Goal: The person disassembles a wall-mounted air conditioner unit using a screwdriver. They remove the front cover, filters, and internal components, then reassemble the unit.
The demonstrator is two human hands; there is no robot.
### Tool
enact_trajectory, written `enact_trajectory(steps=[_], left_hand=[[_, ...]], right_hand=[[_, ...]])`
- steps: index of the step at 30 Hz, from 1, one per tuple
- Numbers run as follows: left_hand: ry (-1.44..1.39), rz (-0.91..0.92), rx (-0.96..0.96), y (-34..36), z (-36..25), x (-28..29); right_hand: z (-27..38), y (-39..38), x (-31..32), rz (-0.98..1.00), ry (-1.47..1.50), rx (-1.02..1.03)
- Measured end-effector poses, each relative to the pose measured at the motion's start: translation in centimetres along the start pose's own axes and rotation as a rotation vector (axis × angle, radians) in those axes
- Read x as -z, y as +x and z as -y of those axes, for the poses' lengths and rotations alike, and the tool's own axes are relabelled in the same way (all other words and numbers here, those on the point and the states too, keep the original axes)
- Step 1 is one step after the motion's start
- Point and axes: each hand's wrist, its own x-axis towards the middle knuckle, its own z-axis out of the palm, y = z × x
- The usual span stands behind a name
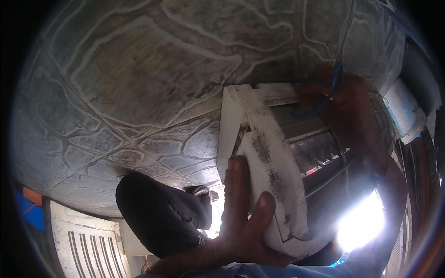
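Note:
A dirty off-white plastic housing point(271, 171), which looks like an air conditioner's indoor unit, leans in front of me, its slatted opening point(315, 153) facing right. Against its near end rests my left hand point(241, 222), fingers stretched along the side and thumb spread onto the casing. At the far end, my right hand point(345, 104) is bent over the upper edge, dark and a little blurred. A thin blue cord point(340, 74) loops across its fingers, which look closed on it; the fingertips are hard to make out.
Stone-patterned floor tiles point(153, 74) spread beyond the unit. My dark-trousered knee point(153, 208) is to the left of it. A white slatted panel point(88, 241) stands at the lower left. A white and blue container point(405, 111) is at the right. Strong glare lies below the unit.

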Motion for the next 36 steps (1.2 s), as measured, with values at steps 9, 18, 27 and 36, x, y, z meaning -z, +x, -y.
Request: enact_trajectory(steps=[9,18,27,36], left_hand=[[0.088,-0.134,-0.229,-0.5,2.1,-2.2],[0.194,-0.133,-0.196,-1.6,0.3,-2.9],[-0.62,0.066,0.656,-0.5,-2.4,-1.5],[-0.456,0.027,0.496,-0.9,-1.8,-1.4]], right_hand=[[-1.5,1.3,1.3,0.034,0.034,-0.026],[-1.7,1.0,0.6,0.006,-0.018,0.09],[-1.5,0.6,1.8,0.081,-0.07,0.004],[-0.6,2.6,4.0,0.183,0.03,-0.042]])
